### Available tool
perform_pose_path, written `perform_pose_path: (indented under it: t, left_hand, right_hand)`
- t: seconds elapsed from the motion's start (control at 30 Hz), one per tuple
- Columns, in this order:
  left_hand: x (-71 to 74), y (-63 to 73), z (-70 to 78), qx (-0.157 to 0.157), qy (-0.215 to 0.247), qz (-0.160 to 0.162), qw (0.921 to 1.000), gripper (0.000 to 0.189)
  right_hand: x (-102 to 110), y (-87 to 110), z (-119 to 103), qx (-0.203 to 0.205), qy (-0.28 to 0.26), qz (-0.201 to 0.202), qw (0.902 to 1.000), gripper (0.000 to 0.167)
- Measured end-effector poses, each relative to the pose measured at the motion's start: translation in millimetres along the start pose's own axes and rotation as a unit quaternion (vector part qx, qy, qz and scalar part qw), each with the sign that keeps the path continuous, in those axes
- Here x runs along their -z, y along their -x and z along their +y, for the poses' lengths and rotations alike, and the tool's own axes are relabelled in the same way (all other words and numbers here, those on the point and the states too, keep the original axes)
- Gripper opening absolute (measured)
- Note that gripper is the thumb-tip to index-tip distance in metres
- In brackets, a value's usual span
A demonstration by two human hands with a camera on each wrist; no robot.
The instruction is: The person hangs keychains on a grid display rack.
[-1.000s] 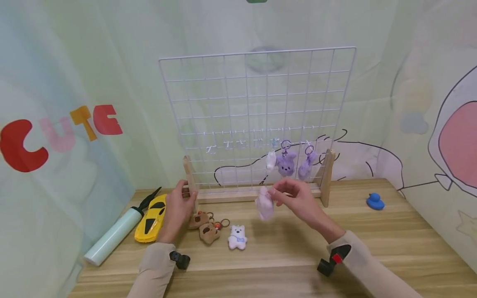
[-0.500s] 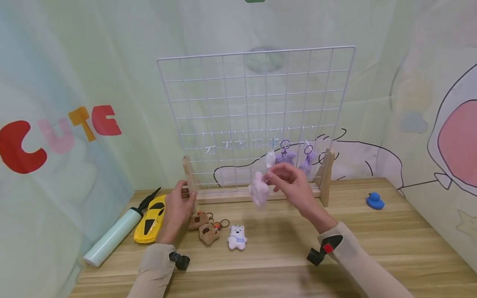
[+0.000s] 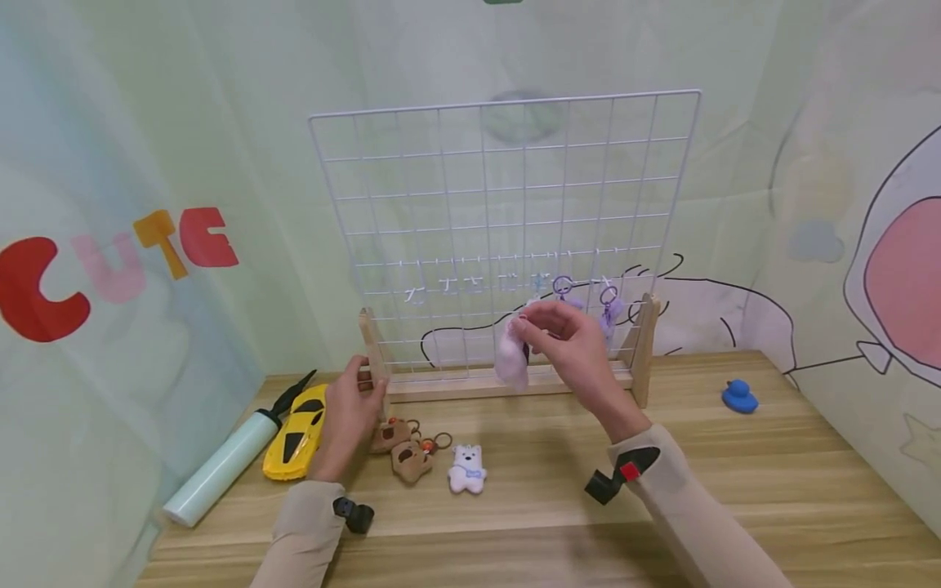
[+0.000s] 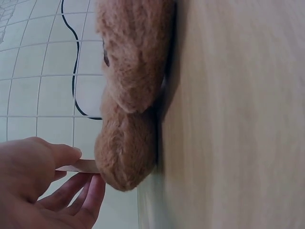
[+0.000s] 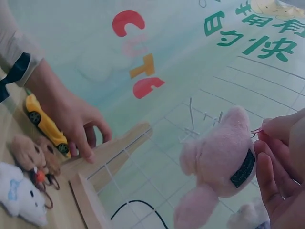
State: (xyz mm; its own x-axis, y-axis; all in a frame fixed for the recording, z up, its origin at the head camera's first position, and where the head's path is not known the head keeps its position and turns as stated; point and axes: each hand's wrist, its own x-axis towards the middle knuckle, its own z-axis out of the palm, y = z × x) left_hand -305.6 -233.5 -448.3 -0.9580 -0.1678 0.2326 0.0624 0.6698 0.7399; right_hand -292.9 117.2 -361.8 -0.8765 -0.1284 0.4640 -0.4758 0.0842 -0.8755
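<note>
My right hand [image 3: 573, 347] pinches a pink plush keychain [image 5: 217, 157] by a thin pink loop at its top. The plush dangles in front of the white wire grid rack [image 3: 507, 104], near the row of hooks [image 3: 474, 283], and a dark label shows on it. My left hand [image 3: 351, 412] holds the rack's left wooden post [image 4: 86, 165] between thumb and fingers. Two brown plush keychains [image 3: 412, 463] lie on the table beside that hand. A white bear plush [image 3: 467, 469] lies to their right. Purple plush keychains [image 3: 610, 314] hang at the rack's right, partly hidden by my right hand.
At the left lie a yellow toy car [image 3: 297, 437] and a pale green pump [image 3: 224, 465] with a black nozzle. A blue rubber duck [image 3: 739, 397] sits at the right on the wooden table [image 3: 801, 474]. A printed curtain [image 3: 220, 98] stands behind.
My right hand has moved up and slightly left with the pink plush keychain, toward the hooks, and now covers more of the hanging plushes. The left hand stays on the post.
</note>
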Motion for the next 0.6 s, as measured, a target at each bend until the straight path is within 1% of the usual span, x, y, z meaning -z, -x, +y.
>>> perform_pose_path:
  t: [0.2, 0.33, 0.43, 0.6]
  left_hand:
    - [0.2, 0.9, 0.1, -0.001, 0.0, 0.0, 1.0, 0.044]
    - [0.1, 1.5, 0.6, -0.001, -0.002, 0.002, 1.0, 0.044]
    - [0.0, 1.2, 0.3, -0.002, -0.002, 0.001, 1.0, 0.044]
    - [-1.0, 1.0, -1.2, -0.006, -0.003, 0.004, 1.0, 0.044]
  right_hand:
    - [-8.3, -7.0, -6.0, 0.011, -0.033, 0.026, 0.9991, 0.027]
    - [-12.5, -9.8, -12.0, 0.025, -0.045, 0.055, 0.9971, 0.028]
    - [-16.1, -11.6, -16.6, 0.04, -0.039, 0.09, 0.9943, 0.028]
    - [-24.6, -15.7, -20.4, 0.055, -0.011, 0.143, 0.9882, 0.024]
